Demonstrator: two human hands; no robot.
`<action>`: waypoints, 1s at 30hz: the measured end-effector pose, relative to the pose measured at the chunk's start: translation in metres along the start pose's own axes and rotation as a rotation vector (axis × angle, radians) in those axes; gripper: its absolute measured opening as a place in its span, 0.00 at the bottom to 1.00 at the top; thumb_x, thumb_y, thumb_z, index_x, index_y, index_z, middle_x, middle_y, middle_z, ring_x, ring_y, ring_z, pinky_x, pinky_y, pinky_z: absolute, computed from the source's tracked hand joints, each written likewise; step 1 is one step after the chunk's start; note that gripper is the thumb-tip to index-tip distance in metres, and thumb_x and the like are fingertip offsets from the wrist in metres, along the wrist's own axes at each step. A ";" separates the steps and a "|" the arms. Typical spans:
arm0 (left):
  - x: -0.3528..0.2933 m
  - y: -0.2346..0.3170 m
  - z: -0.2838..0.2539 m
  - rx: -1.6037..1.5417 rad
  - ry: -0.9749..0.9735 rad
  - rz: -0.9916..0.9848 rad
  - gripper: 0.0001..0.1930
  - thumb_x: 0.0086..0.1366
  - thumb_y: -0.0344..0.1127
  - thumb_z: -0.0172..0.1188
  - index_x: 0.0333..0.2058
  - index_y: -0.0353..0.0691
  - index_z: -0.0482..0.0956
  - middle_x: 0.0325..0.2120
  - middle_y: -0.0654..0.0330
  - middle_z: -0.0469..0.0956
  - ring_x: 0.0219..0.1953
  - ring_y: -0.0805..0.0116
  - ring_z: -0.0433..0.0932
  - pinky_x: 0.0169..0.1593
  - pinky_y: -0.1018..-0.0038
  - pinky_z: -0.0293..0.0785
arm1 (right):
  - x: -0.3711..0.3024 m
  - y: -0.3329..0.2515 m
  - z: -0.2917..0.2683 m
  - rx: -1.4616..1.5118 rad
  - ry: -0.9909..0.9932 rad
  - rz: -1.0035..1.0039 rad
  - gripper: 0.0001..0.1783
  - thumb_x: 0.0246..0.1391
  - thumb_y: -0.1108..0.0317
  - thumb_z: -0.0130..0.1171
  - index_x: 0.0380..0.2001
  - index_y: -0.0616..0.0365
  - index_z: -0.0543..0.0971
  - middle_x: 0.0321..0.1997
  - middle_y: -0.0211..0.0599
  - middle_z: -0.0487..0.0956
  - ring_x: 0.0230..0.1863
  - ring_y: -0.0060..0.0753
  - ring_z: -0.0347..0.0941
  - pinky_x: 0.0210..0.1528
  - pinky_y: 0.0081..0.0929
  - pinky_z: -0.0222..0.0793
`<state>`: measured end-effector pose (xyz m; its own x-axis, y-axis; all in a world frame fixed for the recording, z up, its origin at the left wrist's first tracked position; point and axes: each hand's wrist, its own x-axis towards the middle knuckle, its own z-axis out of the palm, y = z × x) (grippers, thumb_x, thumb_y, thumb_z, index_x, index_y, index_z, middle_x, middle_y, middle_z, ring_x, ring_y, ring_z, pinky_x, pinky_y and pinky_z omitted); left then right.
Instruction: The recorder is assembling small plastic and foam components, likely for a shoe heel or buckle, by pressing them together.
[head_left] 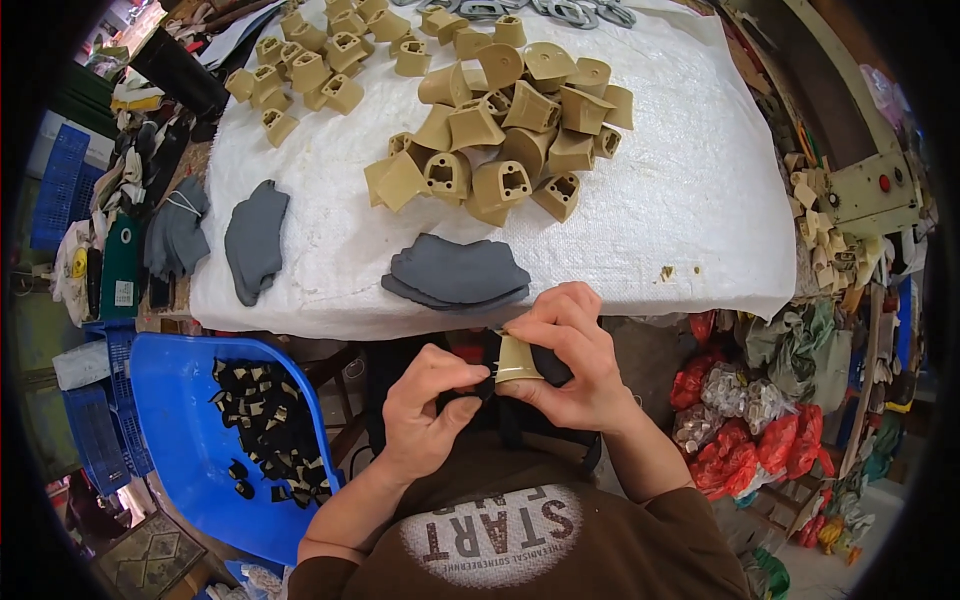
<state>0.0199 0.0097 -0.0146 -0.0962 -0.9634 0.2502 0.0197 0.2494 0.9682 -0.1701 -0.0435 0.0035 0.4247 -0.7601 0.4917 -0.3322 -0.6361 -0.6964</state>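
In front of my body, over the table's near edge, my right hand (583, 362) grips a beige plastic shoe heel (516, 360) between thumb and fingers. A dark grey cover piece (551, 366) lies against the heel's right side, partly under my fingers. On the heel's left, my left hand (428, 402) pinches the dark material between thumb and index finger. Just beyond my hands, a stack of curved dark grey cover pieces (455, 272) lies on the white sheet (330, 240). Farther back is a heap of bare beige heels (476, 127).
At my left stands a blue basin (180, 410) with many black-covered pieces (265, 420). More cover pieces (256, 243) lie at the table's left; another heel group (342, 93) is farther back. Red bags (720, 458) sit low at right, below a machine (872, 195) with a red button.
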 end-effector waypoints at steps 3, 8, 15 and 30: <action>0.003 -0.002 0.000 0.054 0.051 0.113 0.13 0.57 0.39 0.64 0.37 0.37 0.78 0.25 0.61 0.75 0.28 0.68 0.70 0.34 0.75 0.67 | 0.001 -0.005 0.003 0.052 -0.020 0.014 0.27 0.35 0.58 0.72 0.39 0.57 0.75 0.34 0.35 0.75 0.37 0.39 0.68 0.45 0.35 0.57; 0.008 0.005 -0.006 0.065 -0.096 0.139 0.12 0.55 0.37 0.66 0.35 0.37 0.81 0.21 0.63 0.74 0.26 0.68 0.69 0.32 0.75 0.65 | -0.001 -0.006 -0.001 0.098 -0.065 0.026 0.24 0.36 0.59 0.71 0.37 0.58 0.76 0.33 0.35 0.74 0.37 0.38 0.68 0.45 0.34 0.57; 0.009 0.003 -0.002 0.050 -0.088 0.148 0.11 0.52 0.33 0.68 0.34 0.36 0.81 0.20 0.62 0.72 0.24 0.67 0.68 0.29 0.74 0.65 | -0.007 -0.005 0.002 0.187 -0.061 0.097 0.23 0.36 0.61 0.70 0.36 0.58 0.76 0.32 0.36 0.72 0.36 0.39 0.68 0.45 0.34 0.57; -0.001 -0.003 0.001 -0.072 0.143 -0.009 0.29 0.55 0.55 0.63 0.43 0.33 0.72 0.26 0.60 0.69 0.26 0.75 0.64 0.30 0.77 0.62 | -0.003 -0.006 0.002 0.077 -0.070 -0.029 0.24 0.33 0.65 0.70 0.39 0.54 0.76 0.40 0.33 0.76 0.44 0.42 0.67 0.50 0.40 0.56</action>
<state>0.0184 0.0096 -0.0181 0.0458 -0.9709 0.2352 0.0910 0.2385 0.9669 -0.1674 -0.0369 0.0050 0.4919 -0.7284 0.4768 -0.2538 -0.6439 -0.7218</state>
